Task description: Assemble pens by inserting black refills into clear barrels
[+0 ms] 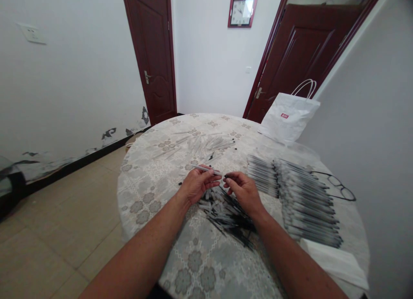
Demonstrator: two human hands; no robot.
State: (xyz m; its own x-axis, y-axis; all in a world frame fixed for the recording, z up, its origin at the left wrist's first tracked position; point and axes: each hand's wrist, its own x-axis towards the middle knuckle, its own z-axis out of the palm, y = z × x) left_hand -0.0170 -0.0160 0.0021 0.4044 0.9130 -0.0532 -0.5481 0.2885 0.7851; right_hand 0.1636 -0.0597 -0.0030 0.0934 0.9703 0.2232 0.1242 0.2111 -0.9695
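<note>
1. The left hand (199, 185), mid-frame, pinches a slim pen tube (199, 167).
2. The right hand (244, 191), just beside it, nips a small black piece (225, 176).
3. Table edge (119, 183) curves at frame left; tablecloth (194, 261) lies open lower centre.

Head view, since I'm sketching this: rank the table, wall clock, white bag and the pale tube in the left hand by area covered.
1. Table
2. White bag
3. Wall clock
4. Pale tube, partly covered
</note>
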